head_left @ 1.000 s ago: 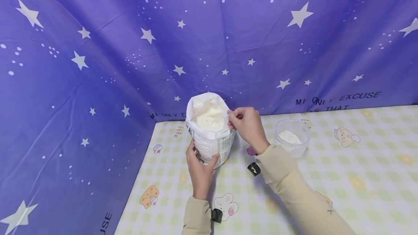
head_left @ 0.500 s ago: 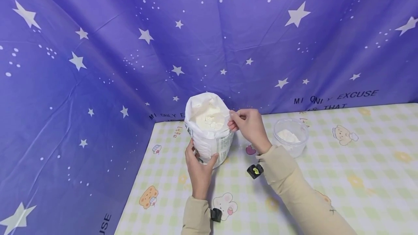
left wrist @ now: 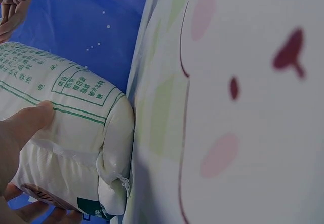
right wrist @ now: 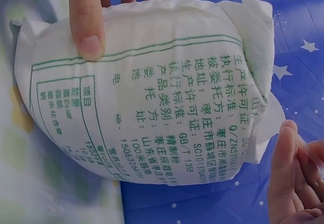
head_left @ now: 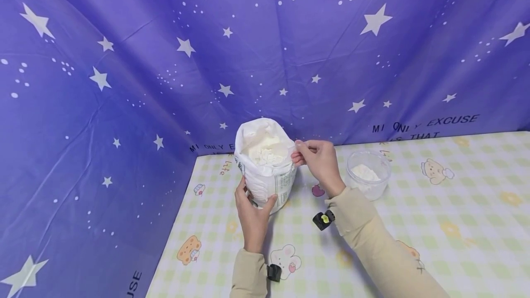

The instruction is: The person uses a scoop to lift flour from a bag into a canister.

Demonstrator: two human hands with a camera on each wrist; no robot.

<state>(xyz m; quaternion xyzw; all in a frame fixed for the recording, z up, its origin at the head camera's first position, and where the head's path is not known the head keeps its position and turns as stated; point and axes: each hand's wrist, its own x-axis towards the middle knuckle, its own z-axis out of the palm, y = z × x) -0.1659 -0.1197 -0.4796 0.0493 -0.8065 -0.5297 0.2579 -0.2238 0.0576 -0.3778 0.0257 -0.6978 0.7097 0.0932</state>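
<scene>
A white cloth flour bag (head_left: 271, 183) with green print stands with its mouth rolled open, pale flour (head_left: 267, 151) heaped inside. My left hand (head_left: 254, 215) grips its lower front, thumb (left wrist: 38, 117) on the printed side and the other fingers (left wrist: 35, 211) round the far side. At the right of the rim, my right hand (head_left: 319, 162) pinches the bag's edge between thumb and forefinger; in the right wrist view the thumb (right wrist: 286, 158) meets a flap of the rim (right wrist: 271, 125).
A clear round plastic tub (head_left: 378, 190) with white powder (head_left: 365, 173) in it stands to the right, just beyond the right sleeve. The green-checked tablecloth (head_left: 476, 215) ends at a purple star-patterned curtain (head_left: 265, 59) close behind the bag and along the left.
My right hand has shifted slightly right, away from the bag's mouth, with its fingertips still at the rim. The left hand keeps its grip, and the bag and tub stay put.
</scene>
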